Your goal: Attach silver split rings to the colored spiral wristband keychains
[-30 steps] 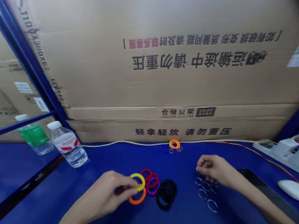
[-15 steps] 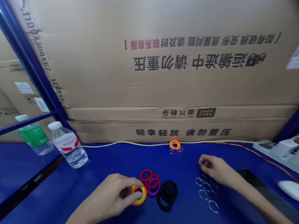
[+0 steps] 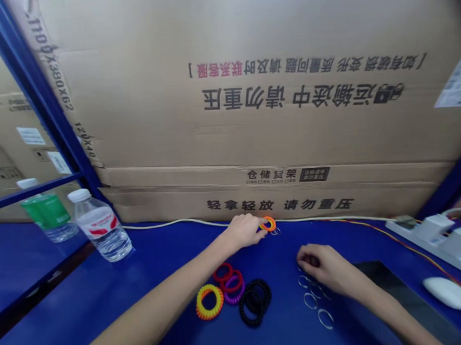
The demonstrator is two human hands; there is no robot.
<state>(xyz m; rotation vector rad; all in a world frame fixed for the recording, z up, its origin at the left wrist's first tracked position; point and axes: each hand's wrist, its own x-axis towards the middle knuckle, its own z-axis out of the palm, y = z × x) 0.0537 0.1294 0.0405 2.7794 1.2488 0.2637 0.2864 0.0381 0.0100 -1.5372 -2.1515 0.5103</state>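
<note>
My left hand (image 3: 245, 230) reaches to the back of the blue table, fingers closed at a small orange-and-yellow coil ring (image 3: 268, 224) with metal rings beside the cardboard. A blue coil that lay there is hidden under the hand. My right hand (image 3: 323, 268) rests curled over several loose metal key rings (image 3: 315, 301); whether it holds one is hidden. Nearer me lie a yellow-and-orange coil stack (image 3: 209, 301), red and purple coils (image 3: 229, 281) and black coils (image 3: 255, 301).
Large cardboard boxes (image 3: 249, 103) wall off the back. Two water bottles (image 3: 100, 230) stand at the left by a blue rack post. A power strip (image 3: 441, 232), a white mouse (image 3: 447, 293) and a dark mat (image 3: 394, 292) lie at the right. A white cable runs along the boxes.
My left hand set the yellow coil on the orange one, let go, and reached forward to the coil rings at the back. My right hand stayed curled over the metal rings.
</note>
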